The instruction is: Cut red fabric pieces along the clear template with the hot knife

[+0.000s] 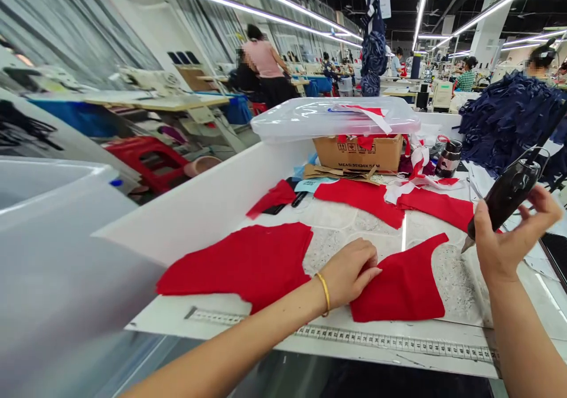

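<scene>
My left hand (354, 271), with a gold bangle at its wrist, has its fingers curled together at the left edge of a cut red fabric piece (405, 286). That piece lies flat on the worktable. Held in my right hand (509, 238) is a black corded hand tool with a pointed metal tip (505, 200), slanting down to the left. Its tip is just above the table, right of the red piece. A larger stack of red fabric (248, 262) lies left of my left hand. A tape measure (354, 336) runs along the table's front edge.
Behind lie red fabric strips (361, 197), a cardboard box (361, 153) beneath a clear plastic lid (301, 117), and a dark jar (449, 159). A white side panel (199, 200) borders the left. Navy fabric strips (509, 120) are heaped at right. Several people work farther back.
</scene>
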Tool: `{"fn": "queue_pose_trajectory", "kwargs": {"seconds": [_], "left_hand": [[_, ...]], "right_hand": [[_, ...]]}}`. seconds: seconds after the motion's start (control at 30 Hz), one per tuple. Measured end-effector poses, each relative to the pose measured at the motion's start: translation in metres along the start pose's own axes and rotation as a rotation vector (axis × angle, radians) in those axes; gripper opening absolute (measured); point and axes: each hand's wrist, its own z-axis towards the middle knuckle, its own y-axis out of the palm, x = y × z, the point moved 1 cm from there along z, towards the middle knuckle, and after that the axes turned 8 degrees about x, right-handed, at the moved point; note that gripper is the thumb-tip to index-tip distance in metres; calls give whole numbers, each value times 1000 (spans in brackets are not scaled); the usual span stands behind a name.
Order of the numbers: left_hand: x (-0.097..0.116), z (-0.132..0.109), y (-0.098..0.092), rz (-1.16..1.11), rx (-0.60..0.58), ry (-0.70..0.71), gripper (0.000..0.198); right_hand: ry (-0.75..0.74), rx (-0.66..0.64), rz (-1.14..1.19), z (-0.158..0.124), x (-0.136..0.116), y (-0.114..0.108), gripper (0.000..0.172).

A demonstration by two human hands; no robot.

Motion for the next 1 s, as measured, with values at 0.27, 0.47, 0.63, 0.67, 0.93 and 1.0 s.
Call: {"fn": "queue_pose_trajectory", "kwargs": {"seconds": [0.27,0.47,0.63,0.67,0.93,1.0], "left_hand": [[14,-54,-28,-118,-3,-100,17],[19,-83,-42,-139,7,-147,17],[16,-100,-54,-157,-1,-168,18],[13,-103,-57,-147,-5,-178,18],[-35,-120,-106,474,149,-131,25],[-50,-120,-128,672,273,-74,15]], "right_hand": [[-469,-603,214,-45,-49,0,20],[-244,-1298,-300,-82,-60,33,37],[-219,-1514,-342,-94,-73,50,29],[-219,-1537,-345,-96,-75,52,24],[-183,-1102,-78,-78,-80,57,14],[-202,-828,100,-66,-97,58,16]]}}
